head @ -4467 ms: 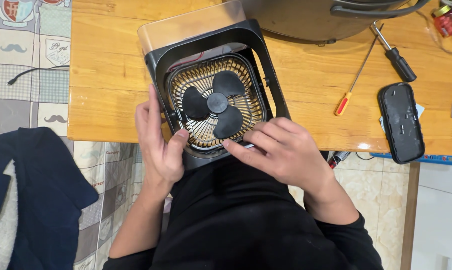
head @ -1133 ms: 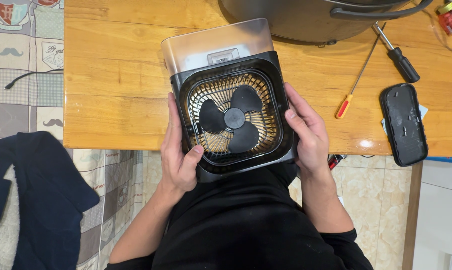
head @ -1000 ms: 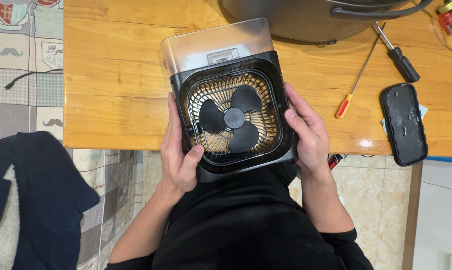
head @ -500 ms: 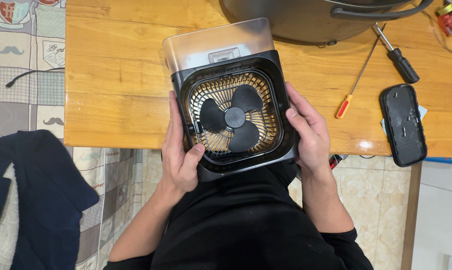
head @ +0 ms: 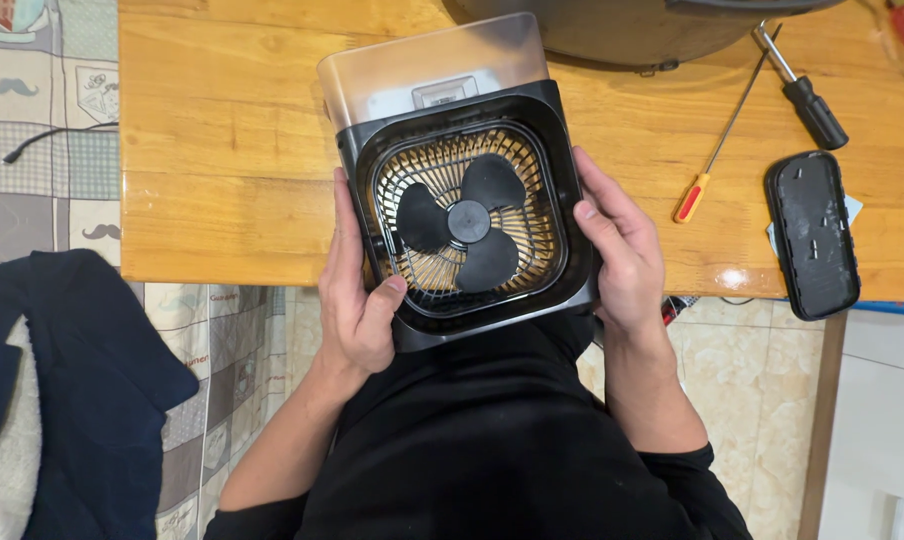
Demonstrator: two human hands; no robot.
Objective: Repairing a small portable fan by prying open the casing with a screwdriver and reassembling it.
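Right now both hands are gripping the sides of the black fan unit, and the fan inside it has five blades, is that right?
Not quite. The head view shows both the left hand and the right hand gripping the sides of the black fan unit, as you said, but the fan inside it has three blades, not five.

The wooden worktop [head: 222,150] carries a fan [head: 467,215] at its near edge, overhanging toward the person. To the right lie a red-handled screwdriver [head: 717,160], a black-handled screwdriver [head: 802,95] and a black cover [head: 812,235]; a dark round vessel [head: 632,30] sits at the far edge.
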